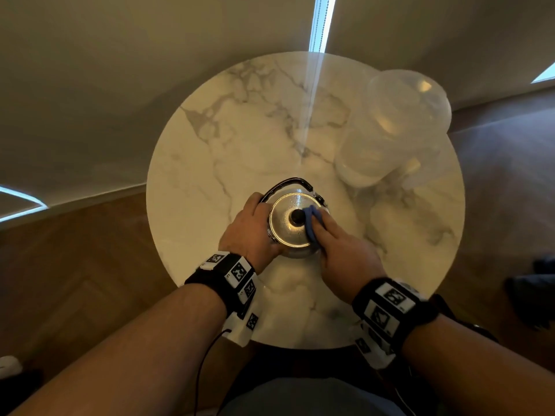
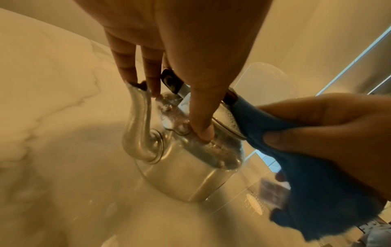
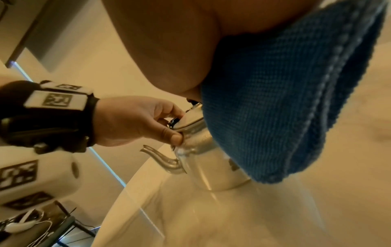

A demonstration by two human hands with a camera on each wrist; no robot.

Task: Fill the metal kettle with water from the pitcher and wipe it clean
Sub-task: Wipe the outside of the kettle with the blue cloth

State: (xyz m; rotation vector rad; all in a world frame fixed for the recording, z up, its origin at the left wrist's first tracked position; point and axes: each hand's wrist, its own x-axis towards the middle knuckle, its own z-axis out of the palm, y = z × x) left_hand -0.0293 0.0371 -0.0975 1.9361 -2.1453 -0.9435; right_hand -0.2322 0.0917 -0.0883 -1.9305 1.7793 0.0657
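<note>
The metal kettle [image 1: 288, 232] stands on the round marble table [image 1: 228, 139], lid on, with its black knob [image 1: 296, 217] on top and its handle [image 1: 288, 182] folded to the far side. My left hand [image 1: 259, 219] grips the kettle's left shoulder; in the left wrist view the thumb [image 2: 201, 127] presses beside the lid above the spout [image 2: 137, 127]. My right hand [image 1: 326, 232] holds a folded blue cloth [image 1: 312, 220] against the right of the lid. The cloth [image 3: 285, 100] hangs over the kettle [image 3: 201, 150]. The clear pitcher [image 1: 390, 130] stands at the back right.
The table's front edge [image 1: 300, 345] lies just under my wrists. Wooden floor [image 1: 90, 265] surrounds the table, with dark objects [image 1: 534, 283] on it at the right. A wall and curtain rise behind.
</note>
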